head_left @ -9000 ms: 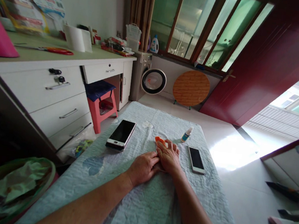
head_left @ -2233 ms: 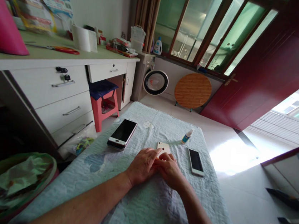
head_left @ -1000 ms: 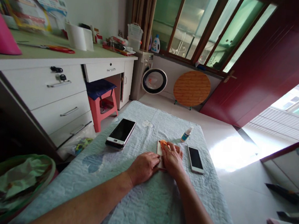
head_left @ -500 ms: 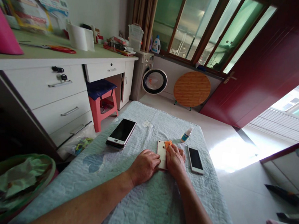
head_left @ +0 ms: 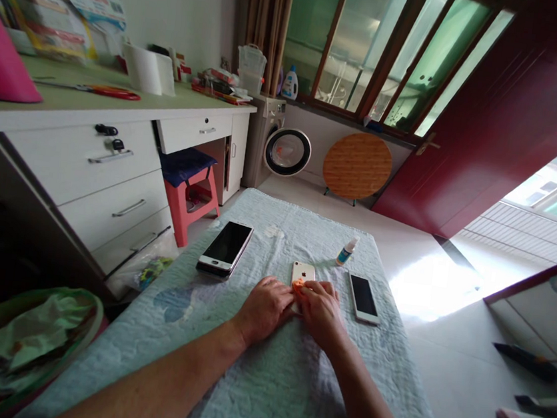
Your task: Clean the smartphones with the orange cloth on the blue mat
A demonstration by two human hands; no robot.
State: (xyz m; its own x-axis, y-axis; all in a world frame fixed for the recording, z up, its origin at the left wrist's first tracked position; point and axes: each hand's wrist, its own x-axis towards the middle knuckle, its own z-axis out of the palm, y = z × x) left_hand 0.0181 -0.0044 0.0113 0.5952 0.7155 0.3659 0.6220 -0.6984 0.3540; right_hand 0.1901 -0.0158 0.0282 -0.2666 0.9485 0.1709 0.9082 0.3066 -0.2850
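Note:
A white-gold smartphone (head_left: 304, 272) lies back side up on the cloth-covered table, a dark apple logo showing on it. My right hand (head_left: 320, 308) presses a small orange cloth (head_left: 298, 285) against the phone's back, fingers bunched around it. At the phone's left edge, my left hand (head_left: 266, 307) is closed and steadies the phone's lower part, which the hands partly hide. To the right lies another white smartphone (head_left: 364, 298), screen up. Behind it stands a small spray bottle (head_left: 347, 251) with a blue label. Left of my hands is a stack of phones (head_left: 226, 249).
A pale blue quilted cover (head_left: 287, 220) drapes the table. On the left are a desk with drawers (head_left: 87, 160), a pink stool (head_left: 192, 196) and a waste bin (head_left: 90, 312). A washing machine (head_left: 269, 117) stands behind with its round door open.
My right hand has slid the orange cloth left and down across the phone's back, uncovering the upper right corner. My left hand has shifted slightly left. The other phones and the bottle stay put.

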